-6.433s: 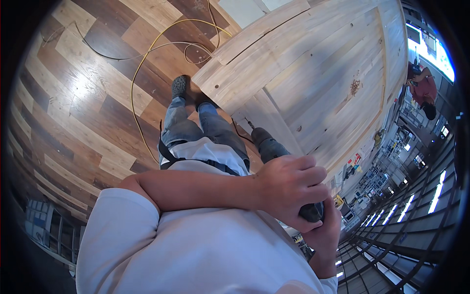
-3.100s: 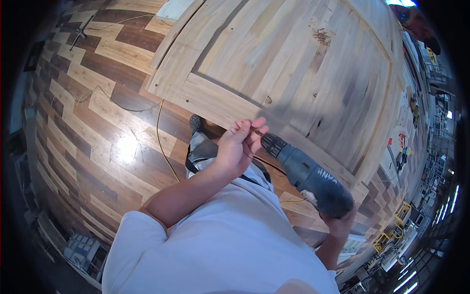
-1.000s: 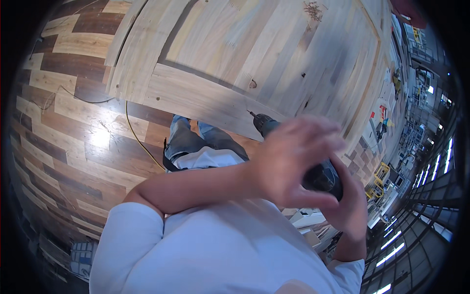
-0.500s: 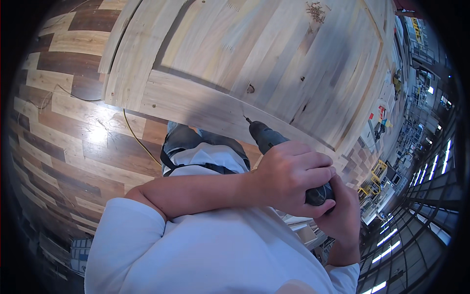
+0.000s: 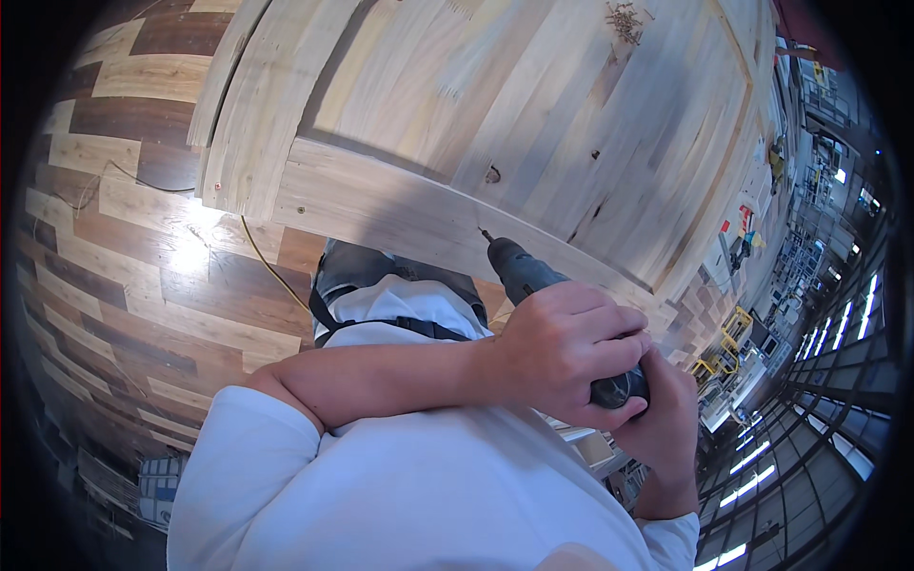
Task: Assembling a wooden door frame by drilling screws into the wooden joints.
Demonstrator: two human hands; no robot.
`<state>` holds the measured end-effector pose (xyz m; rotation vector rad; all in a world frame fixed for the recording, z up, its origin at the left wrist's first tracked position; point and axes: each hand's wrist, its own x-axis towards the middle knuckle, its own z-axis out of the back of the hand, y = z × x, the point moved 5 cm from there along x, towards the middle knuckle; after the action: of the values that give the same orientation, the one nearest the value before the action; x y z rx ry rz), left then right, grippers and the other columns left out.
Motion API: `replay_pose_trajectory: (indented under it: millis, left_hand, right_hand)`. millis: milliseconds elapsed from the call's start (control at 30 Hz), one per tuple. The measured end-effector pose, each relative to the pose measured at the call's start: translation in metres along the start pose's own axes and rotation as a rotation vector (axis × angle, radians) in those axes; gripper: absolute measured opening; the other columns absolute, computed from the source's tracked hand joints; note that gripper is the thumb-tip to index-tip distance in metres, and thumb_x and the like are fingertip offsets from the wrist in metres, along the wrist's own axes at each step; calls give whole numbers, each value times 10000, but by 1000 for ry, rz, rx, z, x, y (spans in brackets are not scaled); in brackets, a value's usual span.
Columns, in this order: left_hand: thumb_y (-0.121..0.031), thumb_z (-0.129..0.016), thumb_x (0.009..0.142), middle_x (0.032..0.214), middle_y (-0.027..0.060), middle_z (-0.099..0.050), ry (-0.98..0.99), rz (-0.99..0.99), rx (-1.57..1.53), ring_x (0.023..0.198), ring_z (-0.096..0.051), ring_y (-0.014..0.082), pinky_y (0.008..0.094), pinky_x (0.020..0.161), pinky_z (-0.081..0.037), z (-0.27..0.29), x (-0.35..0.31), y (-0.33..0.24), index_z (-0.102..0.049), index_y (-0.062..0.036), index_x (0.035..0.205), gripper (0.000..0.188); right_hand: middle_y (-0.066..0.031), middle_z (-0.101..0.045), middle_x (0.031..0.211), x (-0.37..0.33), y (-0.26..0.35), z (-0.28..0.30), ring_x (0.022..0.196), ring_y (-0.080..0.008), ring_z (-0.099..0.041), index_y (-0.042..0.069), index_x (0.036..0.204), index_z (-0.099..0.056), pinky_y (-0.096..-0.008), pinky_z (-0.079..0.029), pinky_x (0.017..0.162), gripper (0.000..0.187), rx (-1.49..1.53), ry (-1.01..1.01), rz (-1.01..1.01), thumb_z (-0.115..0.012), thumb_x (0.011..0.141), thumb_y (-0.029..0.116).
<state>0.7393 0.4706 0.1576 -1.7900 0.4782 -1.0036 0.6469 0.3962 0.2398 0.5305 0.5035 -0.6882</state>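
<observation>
A dark power drill [image 5: 522, 270] points up and to the left, its bit meeting the pale front rail [image 5: 381, 201] of a large wooden panel [image 5: 533, 124]. My left hand [image 5: 564, 350] lies over the drill's body, fingers wrapped across its top and rear. From the right, my right hand [image 5: 668, 409] closes round the drill lower down; the handle and most of those fingers are hidden behind my left hand and the drill. Whether a screw sits at the bit's tip is too small to make out. One screw head [image 5: 301, 209] shows near the rail's left end.
A pile of loose screws [image 5: 624, 23] rests on the panel's far part. On the plank-patterned floor [image 5: 133, 257] at left runs a yellow cable [image 5: 269, 267]. Red and dark tools [image 5: 743, 246] lie beyond the panel's right edge, near yellow frames [image 5: 735, 328].
The view has shifted slightly. Both hands keep their hold on the drill, and its bit stays at about the same spot on the rail.
</observation>
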Motion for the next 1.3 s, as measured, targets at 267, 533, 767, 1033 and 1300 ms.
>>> replay_pose_trajectory:
  millis: [267,533,767,1033,1300]
  left_hand:
    - [-343,-742,665,924,140,-662,-62,-33,46,722,-647,274,347,643,-534,4,-8,9,-669,-6,908,422]
    - [-375,-707,680,928,106,-640,-51,0,55,717,-621,251,352,641,-505,-2,-6,17,-646,-38,890,402]
    - [-353,-723,679,924,141,-648,-111,-66,79,722,-638,267,347,629,-522,1,-14,12,-662,-14,904,412]
    - [-346,-734,683,967,144,-645,-42,-58,99,770,-642,291,365,668,-526,-6,-15,9,-658,-15,942,427]
    - [-213,-706,751,1132,149,-613,82,41,332,1030,-587,336,436,891,-469,48,-44,40,-629,-53,1081,374]
  right_hand:
    - [-119,-632,784,16,2,-2,702,-337,-645,37,1019,-595,-390,-508,576,403,-118,18,57,-692,629,56]
    - [-108,-624,771,18,-7,-8,697,-328,-644,44,1003,-596,-388,-504,572,387,-54,-18,40,-691,628,65]
    - [-95,-595,744,22,-4,-3,656,-309,-627,55,969,-603,-384,-487,549,378,-175,6,104,-699,603,63]
    - [-122,-642,828,13,-14,-3,741,-341,-648,72,1096,-619,-392,-515,628,523,-122,11,96,-703,580,41]
    - [-184,-672,959,-38,-43,19,893,-318,-682,41,1239,-576,-314,-500,814,733,68,-138,-58,-650,516,-53]
